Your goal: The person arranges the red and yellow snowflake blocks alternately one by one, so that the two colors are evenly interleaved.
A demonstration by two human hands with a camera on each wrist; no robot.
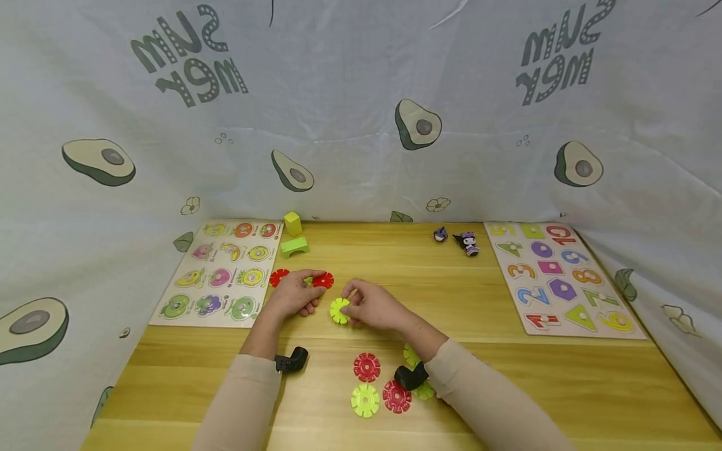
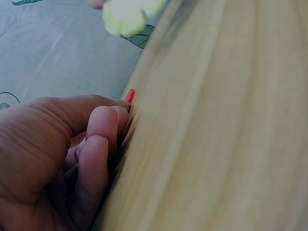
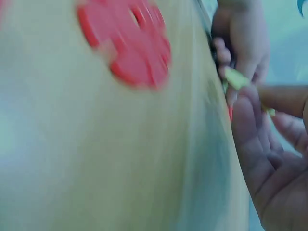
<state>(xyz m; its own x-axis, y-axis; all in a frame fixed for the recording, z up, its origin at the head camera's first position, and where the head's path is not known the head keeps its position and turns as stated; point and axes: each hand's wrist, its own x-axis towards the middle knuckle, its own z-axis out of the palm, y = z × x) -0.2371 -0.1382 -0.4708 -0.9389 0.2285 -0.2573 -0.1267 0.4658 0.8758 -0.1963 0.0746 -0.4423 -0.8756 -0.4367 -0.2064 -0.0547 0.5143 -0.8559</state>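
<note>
My right hand [image 1: 373,305] pinches a yellow-green interlocking disc [image 1: 339,311] with a notched rim between thumb and fingers, raised just right of my left hand [image 1: 294,294]. The left hand lies low over the tabletop with its fingers curled, its thumb and fingertips at a red notched disc [image 1: 323,280]. In the left wrist view, only a thin edge of this red disc [image 2: 130,96] shows past the fingertips. Another red disc [image 1: 279,277] lies on the far side of that hand, and a bit of green between the two red ones is mostly hidden.
Nearer the front lie loose red discs [image 1: 367,367] and yellow-green discs [image 1: 365,401], some partly under the right forearm. A fruit puzzle board [image 1: 192,319] stands left, a number puzzle board [image 1: 530,300] right. Green blocks [image 1: 295,247] and small figurines [image 1: 468,243] sit at the back.
</note>
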